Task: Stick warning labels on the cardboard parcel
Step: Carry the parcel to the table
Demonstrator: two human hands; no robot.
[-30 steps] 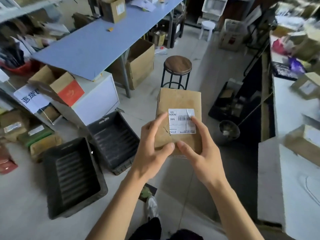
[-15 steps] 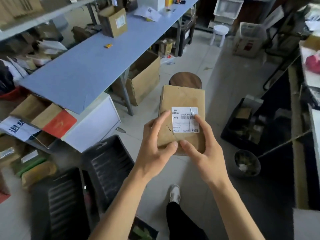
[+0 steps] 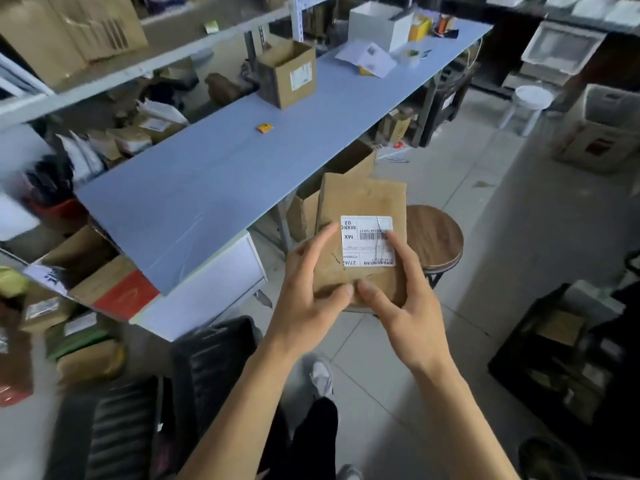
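I hold a flat brown cardboard parcel (image 3: 360, 202) in front of me, above the floor. A white shipping label (image 3: 367, 240) with a barcode is stuck on its top face, upside down to me. My left hand (image 3: 308, 289) grips the parcel's near left edge, thumb on top. On the near right, my right hand (image 3: 405, 292) grips it with the forefinger lying across the label. A small yellow and red sticker (image 3: 264, 127) lies on the long blue table (image 3: 214, 174) to the left.
An open cardboard box (image 3: 287, 76) and a white box (image 3: 379, 24) stand on the table. A round wooden stool (image 3: 436, 237) is just behind the parcel. Black plastic crates (image 3: 207, 362) sit on the floor at left, another crate (image 3: 554, 358) at right. Shelves of parcels line the left.
My view has swung forward and up along the blue table. Both hands keep the same grip on the parcel, which has come closer to the stool and table.
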